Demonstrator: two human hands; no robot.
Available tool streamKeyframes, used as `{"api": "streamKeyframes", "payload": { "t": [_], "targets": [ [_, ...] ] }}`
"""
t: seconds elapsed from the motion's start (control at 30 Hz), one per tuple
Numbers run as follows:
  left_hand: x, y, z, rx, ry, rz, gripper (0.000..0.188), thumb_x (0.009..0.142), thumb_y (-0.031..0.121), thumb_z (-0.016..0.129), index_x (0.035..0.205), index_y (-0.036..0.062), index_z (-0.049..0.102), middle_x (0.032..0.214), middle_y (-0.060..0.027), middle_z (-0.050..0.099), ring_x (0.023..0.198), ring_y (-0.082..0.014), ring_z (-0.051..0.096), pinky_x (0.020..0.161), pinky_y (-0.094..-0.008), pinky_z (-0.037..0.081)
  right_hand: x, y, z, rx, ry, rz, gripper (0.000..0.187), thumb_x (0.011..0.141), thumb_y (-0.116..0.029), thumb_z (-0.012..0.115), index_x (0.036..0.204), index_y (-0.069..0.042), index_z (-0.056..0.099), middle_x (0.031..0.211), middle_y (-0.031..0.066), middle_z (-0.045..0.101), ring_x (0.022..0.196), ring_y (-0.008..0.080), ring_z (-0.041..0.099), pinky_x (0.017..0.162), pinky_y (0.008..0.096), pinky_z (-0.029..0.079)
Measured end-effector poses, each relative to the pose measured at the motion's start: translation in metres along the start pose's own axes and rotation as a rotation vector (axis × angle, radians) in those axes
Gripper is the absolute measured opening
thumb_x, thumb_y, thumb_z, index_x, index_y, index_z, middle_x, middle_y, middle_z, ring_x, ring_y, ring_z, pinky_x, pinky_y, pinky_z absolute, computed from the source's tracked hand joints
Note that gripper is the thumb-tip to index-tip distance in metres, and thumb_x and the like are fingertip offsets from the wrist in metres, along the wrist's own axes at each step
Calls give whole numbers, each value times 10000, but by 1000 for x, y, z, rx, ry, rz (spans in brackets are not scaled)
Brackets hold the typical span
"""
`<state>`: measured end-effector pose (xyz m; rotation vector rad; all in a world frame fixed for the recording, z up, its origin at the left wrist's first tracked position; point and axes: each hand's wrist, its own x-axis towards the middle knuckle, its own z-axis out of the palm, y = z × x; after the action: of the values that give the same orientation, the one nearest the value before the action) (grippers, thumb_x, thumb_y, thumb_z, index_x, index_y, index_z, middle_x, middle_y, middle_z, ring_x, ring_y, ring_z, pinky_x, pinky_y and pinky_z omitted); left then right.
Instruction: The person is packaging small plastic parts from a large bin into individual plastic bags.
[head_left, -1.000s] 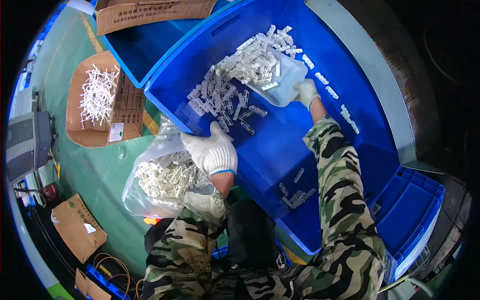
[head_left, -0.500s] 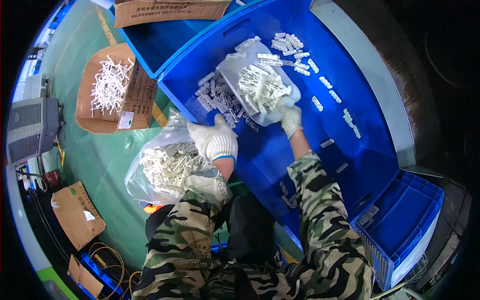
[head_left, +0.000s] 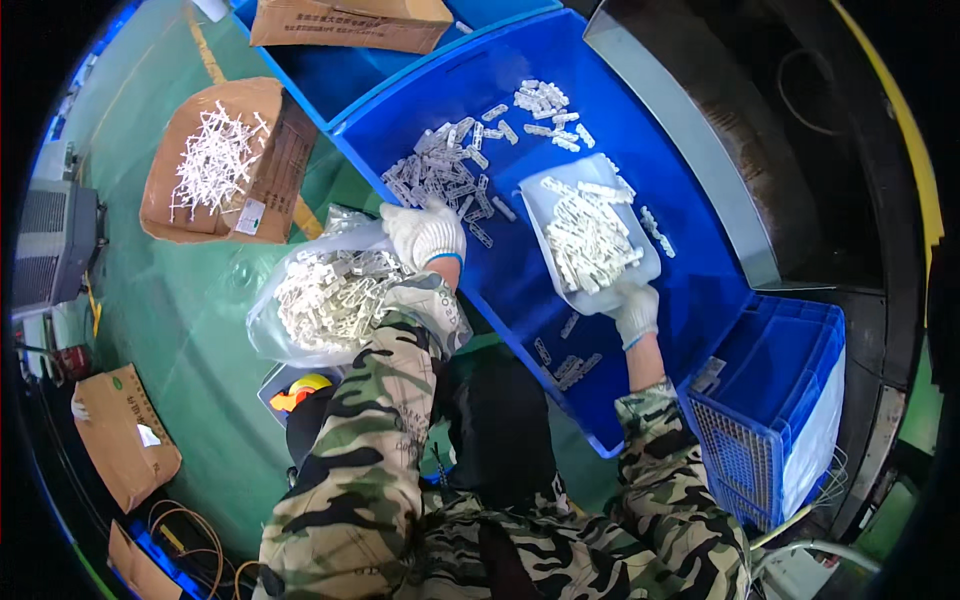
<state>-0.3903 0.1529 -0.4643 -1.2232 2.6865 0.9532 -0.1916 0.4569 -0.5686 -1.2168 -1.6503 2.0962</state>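
A white plastic scoop (head_left: 537,197), heaped with small white plastic parts (head_left: 590,240), is held over the right part of a large blue bin (head_left: 690,320). Gloved fingers of my right hand (head_left: 637,313) are closed on its near end. At the bin's left rim, my left hand (head_left: 425,235), also in a white knit glove, grips the edge of a clear plastic bag (head_left: 262,325). Similar white parts (head_left: 335,300) fill the bag; my left fingertips are partly hidden. Loose parts (head_left: 440,165) lie in clusters on the bin floor.
A cardboard box (head_left: 160,200) of thin white pieces stands on the green floor at left. Another cardboard box (head_left: 350,25) sits at the far bin. A blue crate (head_left: 770,400) adjoins the bin at right, beside a grey metal edge (head_left: 690,130). An orange-yellow object (head_left: 300,390) lies below the bag.
My right hand has moved the loaded scoop rightward and nearer, away from the cluster at the bin's left side. My left hand stays at the bag's edge. The view has shifted slightly.
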Motion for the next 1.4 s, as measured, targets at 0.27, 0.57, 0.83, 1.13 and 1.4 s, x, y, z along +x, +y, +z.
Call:
{"api": "streamKeyframes", "payload": {
  "t": [0.27,0.57,0.83,1.13,1.4],
  "targets": [
    [-21,-104,-111,530,-663,772,568,900,490,678,1158,-16,682,1102,-255,706,1073,-404,679,934,-515,524,-91,-92,-33,-252,-149,5,374,810,-51,655,1129,144,650,1009,188,714,823,291,727,694,410,599],
    [54,-209,-116,1118,-633,878,274,880,240,688,1088,101,799,1080,-129,773,986,-269,754,742,-459,598,-140,-164,89,-914,-379,-395,316,818,-133,687,1048,85,687,862,176,722,794,230,700,688,376,546],
    [48,-240,-118,1007,-559,1040,332,983,245,559,1242,148,744,1161,-118,762,1033,-307,743,767,-634,563,-213,-141,284,-1461,-672,-964,388,948,-343,541,1037,12,672,1037,254,712,977,459,678,916,530,510],
    [54,-250,-126,979,-452,1085,230,910,245,616,889,113,803,917,-93,783,824,-283,760,676,-457,583,-271,-119,335,-1516,-471,-869,574,1068,-355,181,1100,36,599,1146,274,702,1045,485,686,927,554,541],
    [58,-241,-82,1006,-644,1093,257,957,230,594,995,125,826,976,-61,796,896,-298,766,725,-521,592,-220,-97,315,-1430,-459,-1651,457,898,-164,555,1255,103,456,892,217,638,594,332,690,543,489,566]
  ]
}}
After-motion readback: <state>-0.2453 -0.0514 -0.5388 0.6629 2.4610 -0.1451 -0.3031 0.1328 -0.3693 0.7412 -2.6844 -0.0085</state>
